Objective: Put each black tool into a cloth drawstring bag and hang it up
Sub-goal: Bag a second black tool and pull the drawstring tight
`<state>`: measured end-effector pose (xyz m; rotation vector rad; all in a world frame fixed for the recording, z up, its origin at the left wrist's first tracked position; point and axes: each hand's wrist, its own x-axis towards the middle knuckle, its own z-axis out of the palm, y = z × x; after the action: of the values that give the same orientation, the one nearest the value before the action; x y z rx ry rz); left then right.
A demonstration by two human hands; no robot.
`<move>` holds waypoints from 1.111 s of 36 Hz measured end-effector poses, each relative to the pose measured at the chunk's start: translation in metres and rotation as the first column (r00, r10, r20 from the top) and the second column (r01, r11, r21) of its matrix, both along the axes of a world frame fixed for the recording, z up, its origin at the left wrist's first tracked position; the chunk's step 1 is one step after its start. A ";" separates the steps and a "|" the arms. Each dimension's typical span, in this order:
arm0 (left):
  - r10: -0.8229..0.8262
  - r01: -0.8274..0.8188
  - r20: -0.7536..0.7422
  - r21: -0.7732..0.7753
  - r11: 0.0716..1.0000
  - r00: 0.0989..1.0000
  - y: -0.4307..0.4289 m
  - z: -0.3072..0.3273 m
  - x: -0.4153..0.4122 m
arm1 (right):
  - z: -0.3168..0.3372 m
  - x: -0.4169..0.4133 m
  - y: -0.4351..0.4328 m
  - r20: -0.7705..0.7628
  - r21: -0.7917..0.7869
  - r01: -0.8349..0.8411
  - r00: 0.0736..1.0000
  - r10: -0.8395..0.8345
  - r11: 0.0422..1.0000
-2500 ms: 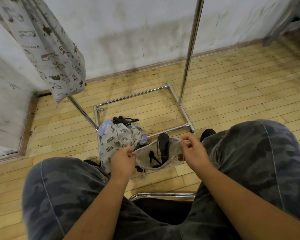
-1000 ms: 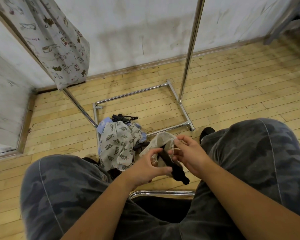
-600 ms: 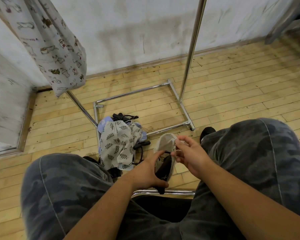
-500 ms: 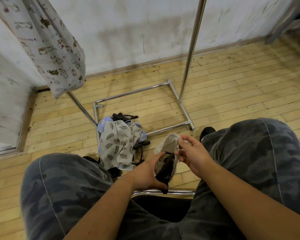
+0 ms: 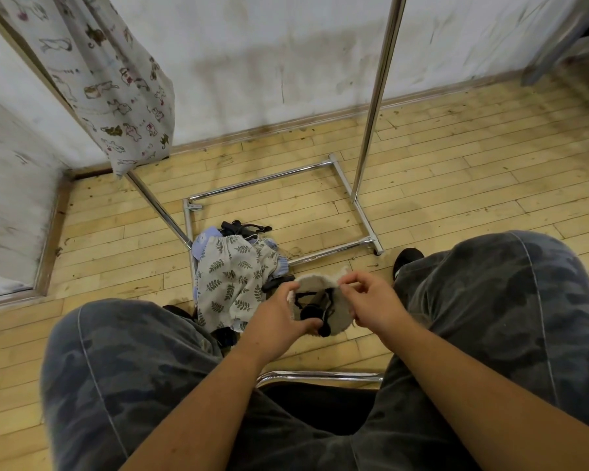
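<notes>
The small bag (image 5: 317,283) is of pale, rough cloth with a fluffy edge, and its mouth is held open in a round shape; the black tool (image 5: 309,313) stands inside it, with a round dark end and thin black straps showing; my left hand (image 5: 279,317) grips the left rim with curled fingers, the thumb close to the tool; my right hand (image 5: 368,300) pinches the right rim between thumb and forefinger, the other fingers loosely bent; the bag hangs between my knees, above the floor (image 5: 456,185); just beside it, on the left, lies a soft pile of bags (image 5: 228,277) with a leaf print, with some black tools under it; the floor is of yellow wooden strips; a shiny metal rack (image 5: 368,130) stands before a stained white wall (image 5: 269,56); one bag with small animal pictures (image 5: 116,79) hangs at upper left.
</notes>
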<state>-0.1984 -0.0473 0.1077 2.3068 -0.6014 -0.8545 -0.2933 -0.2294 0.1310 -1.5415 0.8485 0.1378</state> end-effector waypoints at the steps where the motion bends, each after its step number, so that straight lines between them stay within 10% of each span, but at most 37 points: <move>1: 0.001 -0.001 0.029 0.000 1.000 1.000 -0.001 0.001 0.000 | 0.003 0.000 0.002 0.015 0.031 -0.021 1.000 0.021 0.999; 18: -0.223 0.204 0.254 0.098 0.974 0.941 -0.009 -0.003 -0.015 | 0.030 -0.004 0.039 0.288 0.103 -0.288 0.925 0.249 0.952; 28: -0.047 0.063 0.111 -0.147 0.987 0.993 -0.015 0.014 -0.015 | 0.028 0.001 0.028 0.274 0.129 -0.048 0.962 0.011 0.990; 40: 0.114 -0.145 -0.113 -0.328 0.933 0.987 -0.010 0.043 -0.010 | -0.003 -0.004 0.017 0.030 -0.297 -0.386 0.910 0.413 0.873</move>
<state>-0.2084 -0.0577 0.1507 1.9630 -0.5044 -0.7289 -0.2975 -0.2120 0.1279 -1.9713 0.4763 0.2509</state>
